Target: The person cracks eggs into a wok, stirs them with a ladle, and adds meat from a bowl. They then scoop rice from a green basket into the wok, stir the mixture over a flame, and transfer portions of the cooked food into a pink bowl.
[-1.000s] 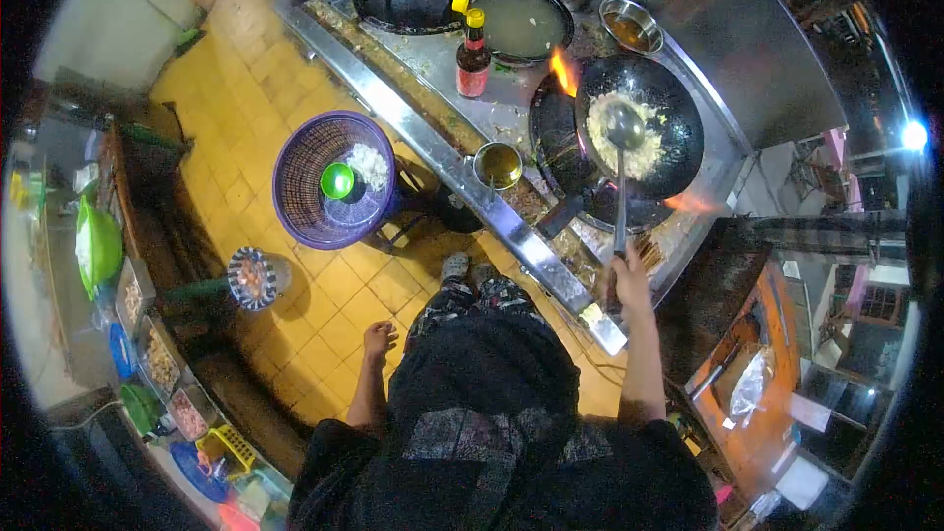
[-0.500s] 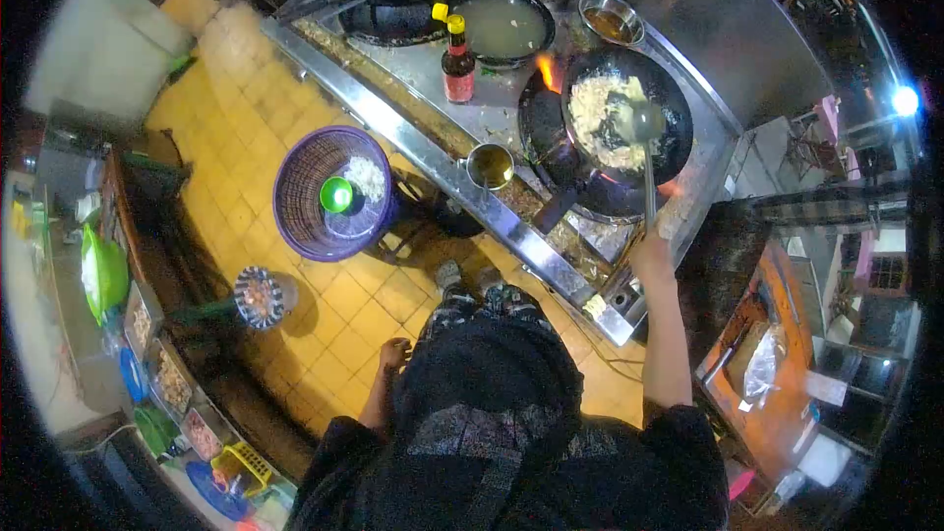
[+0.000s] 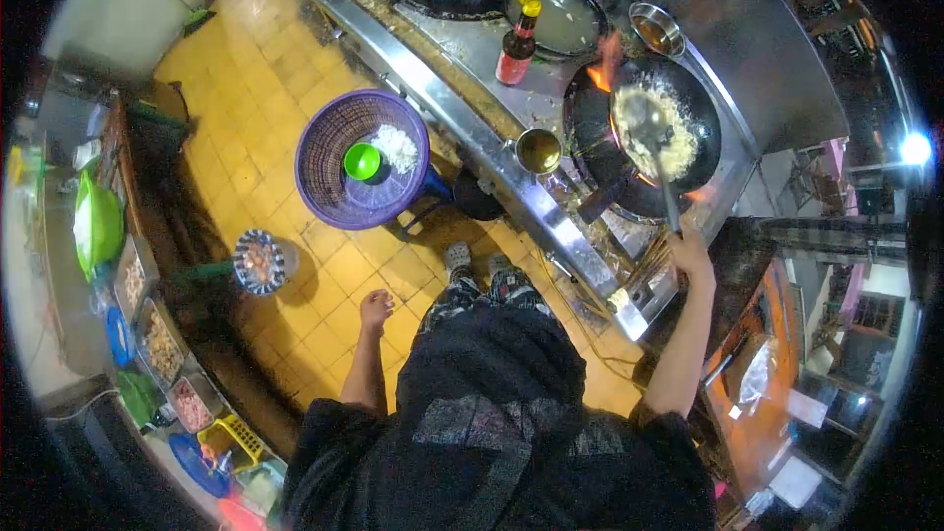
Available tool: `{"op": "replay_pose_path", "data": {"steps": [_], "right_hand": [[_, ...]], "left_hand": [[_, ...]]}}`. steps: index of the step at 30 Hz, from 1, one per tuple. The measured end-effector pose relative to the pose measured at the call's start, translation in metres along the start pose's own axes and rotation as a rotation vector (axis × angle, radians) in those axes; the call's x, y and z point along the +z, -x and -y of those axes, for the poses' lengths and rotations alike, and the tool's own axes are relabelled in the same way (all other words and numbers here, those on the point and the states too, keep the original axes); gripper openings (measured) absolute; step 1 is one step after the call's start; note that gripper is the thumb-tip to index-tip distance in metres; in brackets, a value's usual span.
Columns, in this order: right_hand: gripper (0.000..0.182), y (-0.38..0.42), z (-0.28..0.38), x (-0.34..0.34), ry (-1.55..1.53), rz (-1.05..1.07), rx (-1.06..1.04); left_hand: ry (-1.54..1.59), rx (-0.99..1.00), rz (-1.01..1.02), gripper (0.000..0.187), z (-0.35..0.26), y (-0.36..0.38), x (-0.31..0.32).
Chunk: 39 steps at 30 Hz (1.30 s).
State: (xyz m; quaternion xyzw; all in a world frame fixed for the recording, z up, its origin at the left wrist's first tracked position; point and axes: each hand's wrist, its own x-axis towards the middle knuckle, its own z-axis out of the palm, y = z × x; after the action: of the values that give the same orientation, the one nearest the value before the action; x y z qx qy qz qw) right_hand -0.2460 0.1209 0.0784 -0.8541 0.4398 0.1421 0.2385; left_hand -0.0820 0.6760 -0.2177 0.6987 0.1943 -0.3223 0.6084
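Metal ladle [image 3: 659, 159] should feel stiff, light, best gripped where the right hand [image 3: 691, 256] holds its handle [image 3: 671, 204]. Left hand [image 3: 376, 309], apparently empty, hangs half-curled.

The wok [image 3: 707, 126] is black, its food [image 3: 677, 146] pale yellow; the basket [image 3: 320, 155] is purple, the bowl [image 3: 362, 162] green. The floor [image 3: 246, 88] is yellow; the container's rim [image 3: 287, 258] is striped black and white.
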Motion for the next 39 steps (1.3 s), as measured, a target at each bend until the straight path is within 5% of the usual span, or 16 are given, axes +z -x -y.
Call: {"op": "replay_pose_path", "data": {"steps": [1, 3, 6, 8, 10, 11, 14, 15, 18, 19, 20, 23, 26, 31, 33, 39], "right_hand": [[0.046, -0.012, -0.002, 0.014, 0.086, -0.040, 0.100], [0.043, -0.017, -0.003, 0.025, 0.173, -0.087, 0.192], [0.050, -0.009, 0.003, 0.030, 0.447, -0.056, 0.193], [0.054, -0.011, -0.022, 0.016, 0.382, -0.050, 0.088], [0.054, -0.011, -0.017, -0.009, 0.135, -0.081, 0.092], [0.055, -0.016, -0.033, 0.001, 0.434, -0.292, 0.123], [0.058, -0.006, -0.038, -0.020, 0.388, -0.426, 0.286], [0.052, -0.008, -0.058, -0.018, 0.408, -0.547, 0.233], [0.042, -0.018, -0.094, -0.024, 0.099, -0.583, 0.131], [0.031, -0.023, -0.104, -0.023, 0.009, -0.651, -0.094], [0.031, -0.030, -0.112, -0.022, 0.008, -0.654, -0.092], [0.012, -0.059, -0.088, -0.038, -0.925, -0.396, -0.099], [0.007, -0.096, -0.057, -0.072, -0.934, -0.295, -0.024], [0.005, -0.190, -0.032, -0.102, -0.894, -0.221, -0.128], [0.019, -0.230, -0.023, -0.107, -0.453, -0.297, -0.070], [0.020, -0.314, -0.009, -0.097, -0.381, -0.314, 0.028]], "left_hand": [[0.134, -0.195, 0.170, 0.018, -0.001, 0.001, -0.006], [-0.075, -0.271, 0.048, 0.015, -0.016, 0.036, 0.014], [-0.024, -0.221, -0.096, 0.017, 0.010, 0.046, 0.011], [0.020, -0.230, -0.176, 0.019, 0.028, 0.061, 0.012], [0.041, -0.222, -0.032, 0.022, 0.067, 0.061, 0.001], [-0.005, -0.262, -0.013, 0.023, 0.067, 0.069, 0.004], [-0.173, -0.245, 0.011, 0.024, 0.116, 0.074, 0.003], [-0.169, -0.168, 0.039, 0.023, 0.140, 0.076, -0.004], [0.280, -0.364, 0.056, 0.015, 0.112, 0.100, 0.015], [0.203, -0.360, -0.028, 0.014, 0.101, 0.107, 0.026], [0.128, -0.357, -0.113, 0.013, 0.091, 0.117, 0.037], [0.243, -0.152, 0.023, 0.013, 0.102, 0.118, 0.036], [0.091, -0.212, -0.208, 0.016, 0.073, 0.131, 0.060], [0.070, -0.195, -0.175, 0.019, 0.066, 0.137, 0.051], [0.069, -0.160, -0.182, 0.019, 0.075, 0.144, 0.043], [0.276, -0.079, -0.245, 0.016, 0.087, 0.170, 0.038]]}}
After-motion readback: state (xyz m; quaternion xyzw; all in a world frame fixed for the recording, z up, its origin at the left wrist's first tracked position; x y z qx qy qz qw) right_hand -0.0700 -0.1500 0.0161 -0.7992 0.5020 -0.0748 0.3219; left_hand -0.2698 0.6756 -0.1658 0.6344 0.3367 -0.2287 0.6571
